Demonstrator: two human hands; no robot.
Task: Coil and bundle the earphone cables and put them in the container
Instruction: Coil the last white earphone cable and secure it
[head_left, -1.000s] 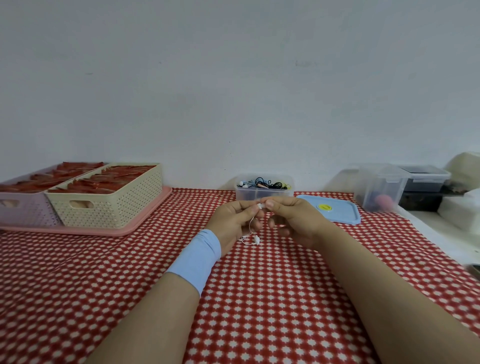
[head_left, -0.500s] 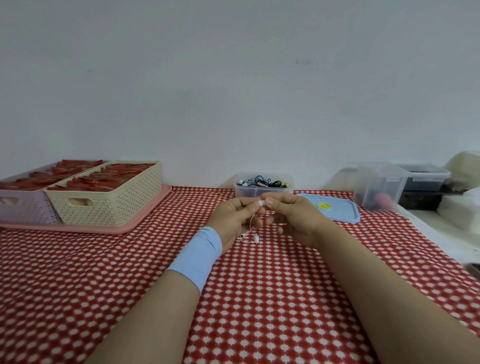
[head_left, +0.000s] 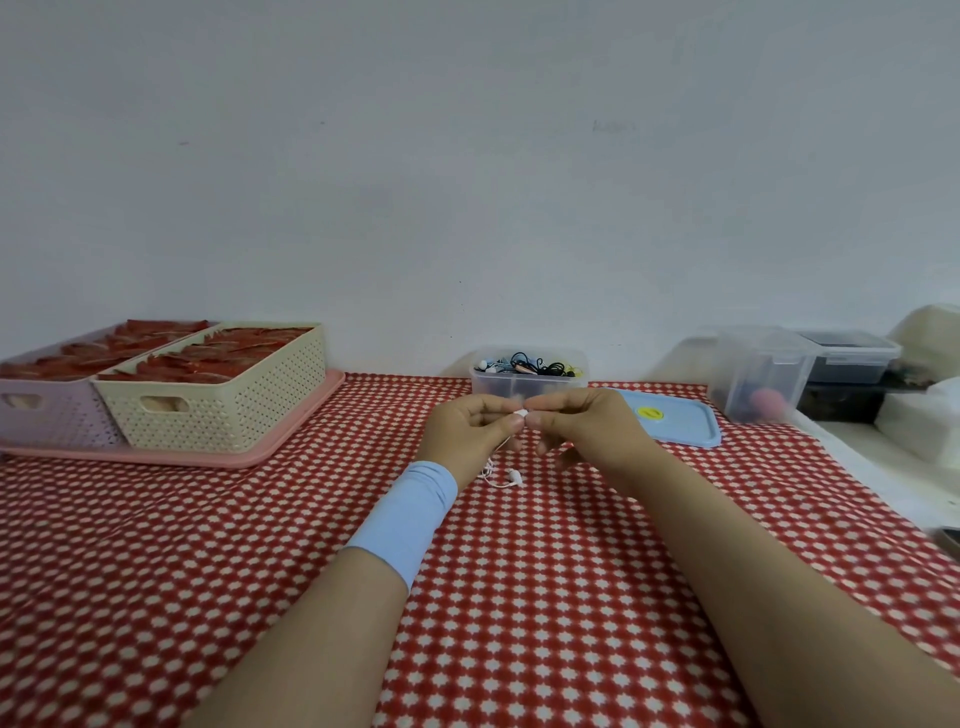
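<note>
Where the surface (head_left: 519, 597) ends, left: baskets (head_left: 218, 395) on a pink tray (head_left: 291, 441).
Left hand (head_left: 467, 431): fingers pinch the white earphone cable (head_left: 501, 480), which dangles, partly hidden.
Container (head_left: 527, 384): just behind the hands, cables inside.
Right hand (head_left: 587, 431): fingers pinch the same end.
Right: blue lid (head_left: 675, 423), blurred boxes (head_left: 763, 374).

Soft, even, rather dim light fills the scene, and the wall (head_left: 467, 156) in the upper half has a cool grey cast. Shadows are faint. A diffuse one spreads beside the container (head_left: 527, 387) at centre, and weak ones lie under the left hand (head_left: 470, 431) and right hand (head_left: 587, 431) on the tablecloth (head_left: 156, 571). Wide-angle distortion stretches the lower corners. The far right edge looks smeared and soft, and the thin white earphone cable (head_left: 513, 475) barely resolves.
</note>
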